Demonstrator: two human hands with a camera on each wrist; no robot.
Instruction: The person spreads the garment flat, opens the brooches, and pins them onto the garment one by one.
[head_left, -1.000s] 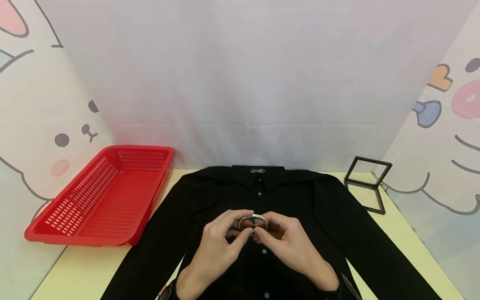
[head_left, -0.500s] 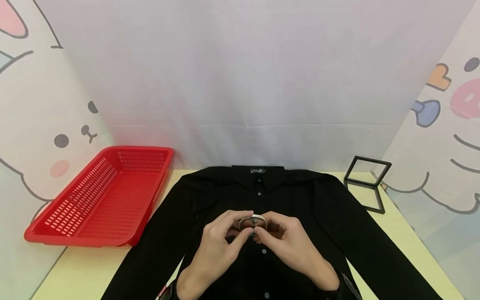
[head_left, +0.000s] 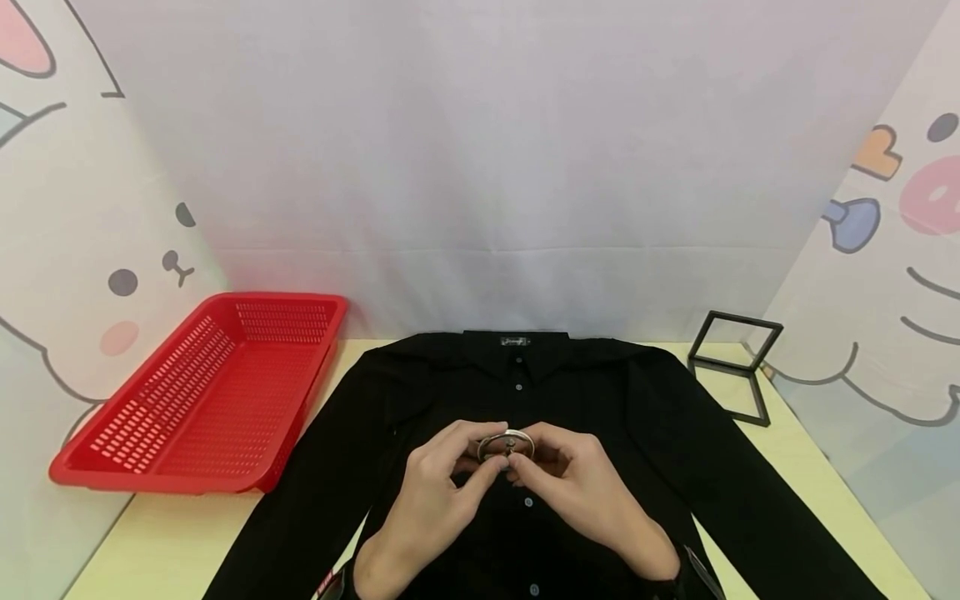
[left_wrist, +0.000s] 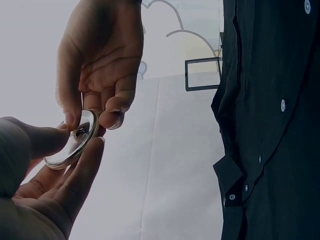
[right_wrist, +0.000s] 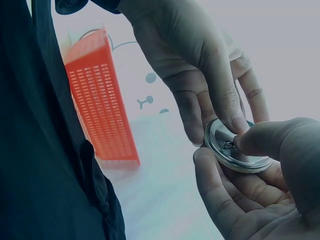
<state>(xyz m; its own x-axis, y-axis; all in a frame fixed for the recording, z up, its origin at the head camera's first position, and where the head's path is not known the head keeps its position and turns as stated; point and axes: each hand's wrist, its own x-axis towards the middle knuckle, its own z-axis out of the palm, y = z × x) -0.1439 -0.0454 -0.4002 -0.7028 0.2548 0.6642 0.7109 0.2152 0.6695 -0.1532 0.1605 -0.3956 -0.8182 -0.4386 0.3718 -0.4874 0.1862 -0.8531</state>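
Observation:
A round, shiny pin badge [head_left: 507,437] is held up over the front of a black button-up shirt [head_left: 465,379]. My left hand [head_left: 435,496] grips its left rim between thumb and fingers. From the right, my right hand [head_left: 581,496] pinches it too. In the left wrist view the silvery back of the badge [left_wrist: 64,154] faces the thumbs. The right wrist view shows both thumb tips at a small wire pin in the middle of the badge's back [right_wrist: 245,162]. The badge's front is hidden by the fingers.
A red perforated plastic basket [head_left: 232,417] stands at the left of the pale yellow table [head_left: 172,533]. A hinged black frame [head_left: 731,364] stands at the back right. Behind hangs a white curtain [head_left: 480,167], with cartoon-printed panels at both sides.
Both hands keep their hold on the badge in the same place. The badge has tipped very slightly; nothing else has visibly moved.

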